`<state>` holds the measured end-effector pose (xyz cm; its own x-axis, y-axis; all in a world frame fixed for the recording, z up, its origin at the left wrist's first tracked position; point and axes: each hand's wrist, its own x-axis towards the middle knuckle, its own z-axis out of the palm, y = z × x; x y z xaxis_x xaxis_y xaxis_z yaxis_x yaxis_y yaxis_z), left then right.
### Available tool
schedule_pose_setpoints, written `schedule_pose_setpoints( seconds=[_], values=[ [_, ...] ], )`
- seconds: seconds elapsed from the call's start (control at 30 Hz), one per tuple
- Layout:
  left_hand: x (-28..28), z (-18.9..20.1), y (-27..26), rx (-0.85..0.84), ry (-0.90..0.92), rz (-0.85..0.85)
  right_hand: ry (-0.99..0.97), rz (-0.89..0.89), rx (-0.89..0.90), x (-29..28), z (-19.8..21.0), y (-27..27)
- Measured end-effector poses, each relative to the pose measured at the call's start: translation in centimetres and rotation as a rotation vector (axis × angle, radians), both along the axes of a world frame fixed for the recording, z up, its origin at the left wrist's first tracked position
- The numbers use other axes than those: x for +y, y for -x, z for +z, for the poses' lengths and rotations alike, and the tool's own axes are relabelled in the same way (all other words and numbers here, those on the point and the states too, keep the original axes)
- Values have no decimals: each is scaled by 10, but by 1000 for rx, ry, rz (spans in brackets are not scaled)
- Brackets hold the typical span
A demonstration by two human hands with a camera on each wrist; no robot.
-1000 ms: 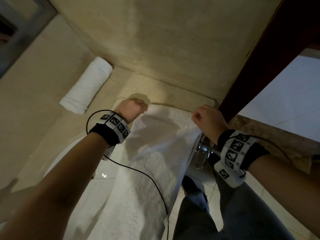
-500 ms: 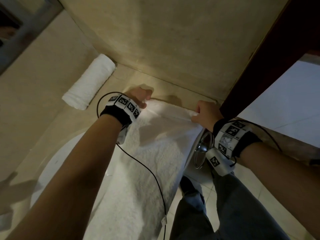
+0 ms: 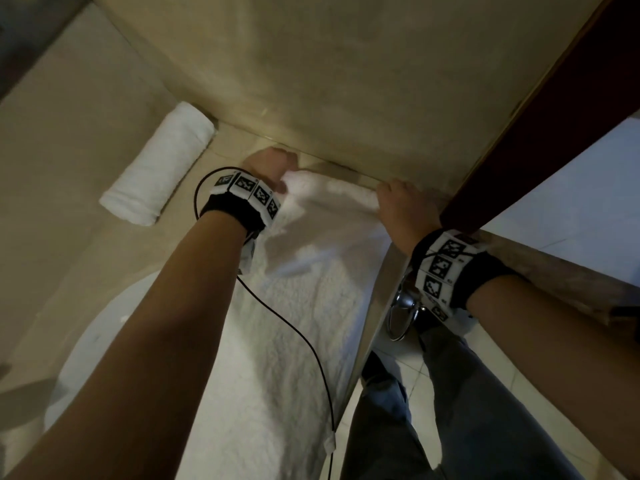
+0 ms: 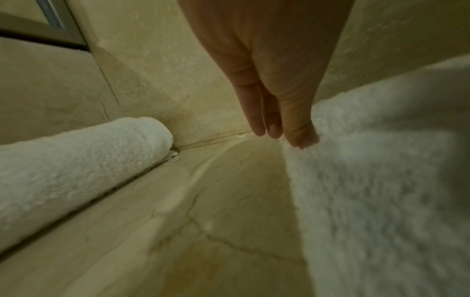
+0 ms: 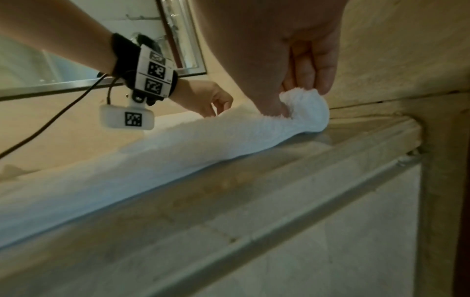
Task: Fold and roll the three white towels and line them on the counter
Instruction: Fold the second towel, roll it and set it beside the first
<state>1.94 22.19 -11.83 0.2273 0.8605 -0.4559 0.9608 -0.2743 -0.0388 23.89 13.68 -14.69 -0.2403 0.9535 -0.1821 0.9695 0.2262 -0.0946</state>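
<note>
Rolling of the second towel is judged to be just starting: the long white terry towel [image 3: 294,323] is laid flat along the beige marble counter [image 3: 86,168], w/ its far end turned up at the back wall [image 3: 346,64]. That far edge is pinched at both corners, by the left hand [image 3: 268,166] at the left corner and by the right hand [image 3: 403,206] at the right. In the right wrist view a small curl of cloth is seen gripped between thumb and fingers [image 5: 323,66]; in the left wrist view the thumb is pressed on the towel edge, w/ the other fingers [image 4: 257,112] held fairly straight beside it. One finished white rolled towel [image 3: 157,166] is set near the corner, well apart to the left. Next move, as judged: the curl needs to be tucked tight and rolled evenly toward the body, both hands kept level so the roll isn't coned. The third towel can't be made out for certain.
</note>
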Motion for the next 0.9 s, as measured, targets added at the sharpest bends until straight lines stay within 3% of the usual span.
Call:
schedule_pose_setpoints(
  seconds=[0.1, 0.17, 0.23, 0.33, 0.43, 0.5, 0.63, 0.83, 0.9],
  values=[
    [-4, 1, 1, 0, -4, -21, 10, 87, -115, -8, 0, 0],
    [-10, -2, 3, -6, -38, -51, -29, 129, -73, -10, -1, -3],
    [-16, -6, 7, -34, -79, -94, -62, 173, 44, -16, -3, -8],
    [-23, -12, 17, -85, -90, -123, -55, 39, 293, -20, -4, -15],
    [-27, -13, 22, -206, -111, -12, -17, -169, 433, -9, 1, -16],
    [-25, -12, 19, -254, -127, 80, 30, -227, 390, 1, 6, -15],
    [-19, -10, 7, -259, -135, 140, 33, -217, 273, 14, 0, -17],
    [-40, -9, 15, -273, -196, 257, -131, -241, 371, -16, -5, -26],
    [-56, -9, 19, -291, -278, 368, -51, -288, 388, -33, -9, -26]
  ],
)
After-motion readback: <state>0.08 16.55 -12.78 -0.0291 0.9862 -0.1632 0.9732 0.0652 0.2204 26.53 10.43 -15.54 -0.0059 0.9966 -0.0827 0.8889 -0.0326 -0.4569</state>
